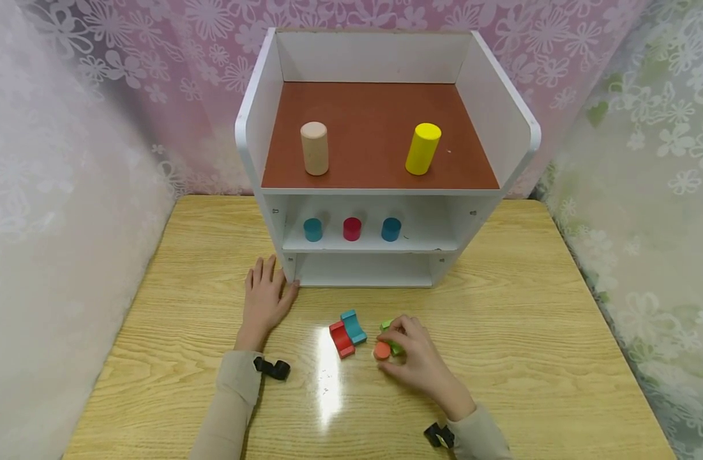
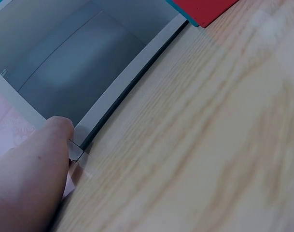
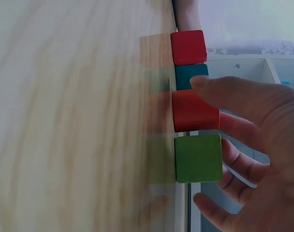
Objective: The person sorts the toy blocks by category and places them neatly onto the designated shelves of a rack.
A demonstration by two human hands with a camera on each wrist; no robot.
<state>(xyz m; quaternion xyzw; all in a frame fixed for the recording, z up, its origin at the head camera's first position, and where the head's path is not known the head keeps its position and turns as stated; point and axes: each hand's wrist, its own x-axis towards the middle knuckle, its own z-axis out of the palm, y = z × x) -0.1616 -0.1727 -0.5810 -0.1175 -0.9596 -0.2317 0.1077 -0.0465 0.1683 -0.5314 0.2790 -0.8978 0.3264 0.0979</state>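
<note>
My right hand (image 1: 420,364) pinches a short orange-red cylinder (image 1: 382,350) between thumb and fingers, low over the table. Close beside it is a green block (image 3: 199,158), partly covered by this hand in the head view. To the left, a red block (image 1: 342,339) and a teal block (image 1: 354,327), each with a curved hollow, lie side by side. With fingers spread, my left hand (image 1: 265,303) rests on the table at the front left corner of the white shelf unit (image 1: 362,269); its thumb reaches the corner in the left wrist view.
On the brown top of the shelf unit stand a plain wooden cylinder (image 1: 315,150) and a yellow cylinder (image 1: 423,150). The middle shelf holds a teal cylinder (image 1: 313,230), a red cylinder (image 1: 352,229) and a blue cylinder (image 1: 391,229). Flowered curtains (image 1: 207,96) hang behind the wooden table (image 1: 529,332).
</note>
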